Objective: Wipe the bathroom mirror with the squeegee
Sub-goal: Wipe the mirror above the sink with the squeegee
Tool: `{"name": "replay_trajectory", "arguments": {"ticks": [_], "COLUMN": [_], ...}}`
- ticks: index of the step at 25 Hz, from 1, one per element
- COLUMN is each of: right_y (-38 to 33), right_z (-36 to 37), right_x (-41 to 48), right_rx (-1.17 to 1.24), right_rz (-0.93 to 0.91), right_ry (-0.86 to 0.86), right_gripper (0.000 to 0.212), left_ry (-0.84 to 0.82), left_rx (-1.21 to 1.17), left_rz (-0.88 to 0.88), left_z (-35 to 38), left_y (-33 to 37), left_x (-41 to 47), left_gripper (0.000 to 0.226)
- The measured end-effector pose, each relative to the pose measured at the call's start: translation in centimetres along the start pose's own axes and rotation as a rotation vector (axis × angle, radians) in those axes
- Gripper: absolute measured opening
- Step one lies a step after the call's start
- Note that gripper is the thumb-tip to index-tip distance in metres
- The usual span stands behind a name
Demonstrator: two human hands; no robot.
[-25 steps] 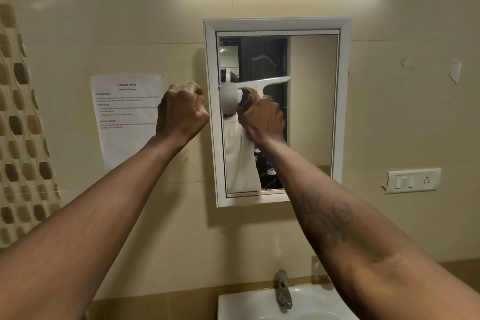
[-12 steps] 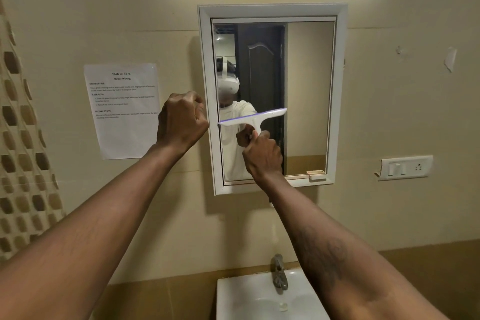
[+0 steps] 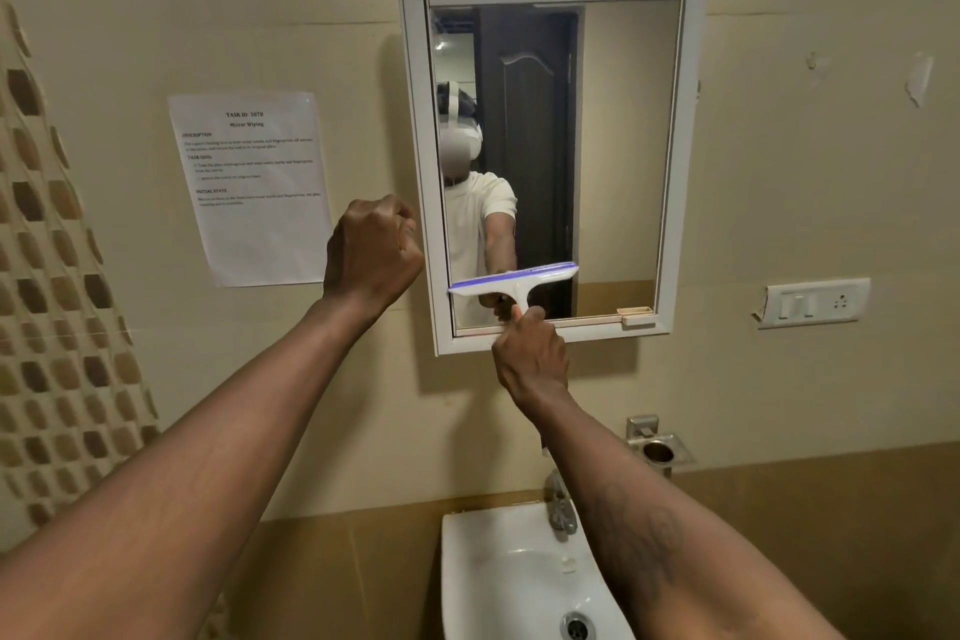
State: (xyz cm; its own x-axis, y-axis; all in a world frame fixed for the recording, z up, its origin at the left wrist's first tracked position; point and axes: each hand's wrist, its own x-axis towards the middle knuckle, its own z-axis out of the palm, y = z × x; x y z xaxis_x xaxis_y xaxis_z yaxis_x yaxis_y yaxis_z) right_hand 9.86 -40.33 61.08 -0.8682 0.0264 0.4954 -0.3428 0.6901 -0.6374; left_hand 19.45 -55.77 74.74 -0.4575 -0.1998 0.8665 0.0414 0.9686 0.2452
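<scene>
A white-framed mirror (image 3: 623, 146) hangs on the beige wall. A white squeegee (image 3: 514, 281) with a purple blade lies across the lower left part of the glass, its blade slightly tilted. My right hand (image 3: 530, 361) grips its handle from below, over the mirror's bottom frame. My left hand (image 3: 371, 252) is curled into a fist beside the mirror's left frame and holds nothing that I can see.
A printed task sheet (image 3: 252, 187) is taped to the wall at the left. Below the mirror are a white sink (image 3: 498, 582) with a metal tap (image 3: 561, 509) and a metal holder (image 3: 657, 447). A switch plate (image 3: 813, 301) sits at the right.
My right hand has drawn the squeegee down the glass from mid-height to near the bottom edge. My left fist stays beside the frame. The camera view has tilted downward.
</scene>
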Motion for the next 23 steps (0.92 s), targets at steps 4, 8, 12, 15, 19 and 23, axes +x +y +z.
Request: {"name": "replay_trajectory", "arguments": {"ticks": [4,8,12,15,19,23], "right_y": [2.5,2.5,1.6,-0.2,-3.1,-6.1], "right_z": [2.1,1.4,-1.8,-5.4,-9.4,-11.7], "right_x": [-3.3,-3.5,-2.0,1.6,6.7,10.4], "right_rx": [0.046,0.097,0.193,0.273,0.322,0.188], "right_rz": [0.121,0.164,0.036,-0.040,-0.135,-0.314], "right_ry": [-0.098,-0.084,0.031,0.155,0.219,0.297], "right_gripper": [0.023,0.031,0.042,0.047,0.045,0.031], "left_ry": [-0.076,-0.133,-0.109,-0.079,-0.030,0.014], "left_rx": [0.004,0.006,0.002,0.018,0.012,0.008], "left_rz": [-0.041,-0.049,-0.084,-0.106,-0.113,-0.089], "left_z": [0.8,1.5,1.4,1.4,1.8,1.9], "left_y": [-0.3,0.0,0.5,1.9,4.5,6.0], "left_x": [-2.3,-4.2,-5.0,-4.5,-2.7,-1.1], "left_gripper": [0.018,0.018,0.018,0.020,0.026,0.025]}}
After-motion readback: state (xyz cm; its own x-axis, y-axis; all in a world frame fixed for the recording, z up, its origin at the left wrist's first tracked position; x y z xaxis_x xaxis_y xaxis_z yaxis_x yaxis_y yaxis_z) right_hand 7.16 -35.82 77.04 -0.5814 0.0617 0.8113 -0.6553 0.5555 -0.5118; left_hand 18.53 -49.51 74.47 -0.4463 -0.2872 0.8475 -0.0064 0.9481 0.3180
